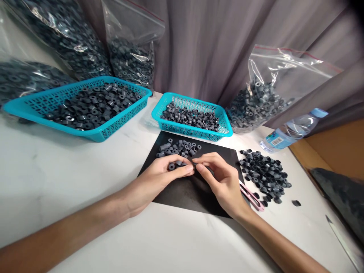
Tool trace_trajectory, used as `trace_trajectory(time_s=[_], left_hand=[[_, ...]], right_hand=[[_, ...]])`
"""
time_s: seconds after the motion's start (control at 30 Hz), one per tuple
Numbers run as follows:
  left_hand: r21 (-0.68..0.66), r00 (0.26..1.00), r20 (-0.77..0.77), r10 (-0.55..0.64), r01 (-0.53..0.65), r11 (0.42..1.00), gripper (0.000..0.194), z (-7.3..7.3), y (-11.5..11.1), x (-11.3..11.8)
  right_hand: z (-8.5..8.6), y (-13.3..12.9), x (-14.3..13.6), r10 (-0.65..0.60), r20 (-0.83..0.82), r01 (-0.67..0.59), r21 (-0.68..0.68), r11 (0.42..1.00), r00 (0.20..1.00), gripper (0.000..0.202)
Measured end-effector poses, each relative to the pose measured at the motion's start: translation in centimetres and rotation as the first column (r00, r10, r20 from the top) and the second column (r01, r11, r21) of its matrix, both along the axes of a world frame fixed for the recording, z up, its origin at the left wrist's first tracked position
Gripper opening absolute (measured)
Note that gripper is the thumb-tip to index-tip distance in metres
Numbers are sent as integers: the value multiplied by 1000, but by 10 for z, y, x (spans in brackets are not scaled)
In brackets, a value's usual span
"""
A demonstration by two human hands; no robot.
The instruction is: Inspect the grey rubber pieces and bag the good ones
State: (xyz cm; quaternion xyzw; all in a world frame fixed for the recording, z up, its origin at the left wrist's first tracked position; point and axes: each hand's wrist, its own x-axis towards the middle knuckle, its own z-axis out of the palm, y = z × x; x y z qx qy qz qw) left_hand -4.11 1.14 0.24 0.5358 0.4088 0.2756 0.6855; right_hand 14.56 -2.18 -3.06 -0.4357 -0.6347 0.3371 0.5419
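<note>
Over the black mat [182, 193], my left hand [167, 168] and my right hand [220, 172] meet at their fingertips. Both are closed in a pinch around a small dark piece [194, 165], mostly hidden by the fingers. Behind my left hand lies a pile of small grey ring-shaped parts [182, 147] on the mat. A pink-handled tool [253, 197] rests beside my right wrist. To the right, a heap of dark caps [264, 172] is spread on the white table [93, 182].
Two blue baskets, a large one [105, 131] and a smaller one [196, 132], hold grey parts behind the mat. Clear bags of parts [133, 57] stand at the back. A water bottle [292, 131] leans at the right; a pen-like object [341, 237] lies near the right edge.
</note>
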Motion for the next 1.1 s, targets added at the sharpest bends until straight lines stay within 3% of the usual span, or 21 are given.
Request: trace_trajectory(time_s=[0.3,0.57,0.8,1.1], left_hand=[[-247,984,153,94,-54,967,15,1,-3,2],[-293,958,232,170,-98,951,16,0,-3,2],[-319,932,294,214,-115,941,16,-1,-3,3],[-345,943,275,187,-85,935,20,-2,-6,4]], right_hand=[[-3,0,0,16,-91,-19,-33,999,996,12],[1,0,1,25,-44,-29,-87,996,999,11],[2,-2,1,40,87,-30,-106,994,995,9],[5,-5,-5,-9,282,14,-17,1000,959,11]])
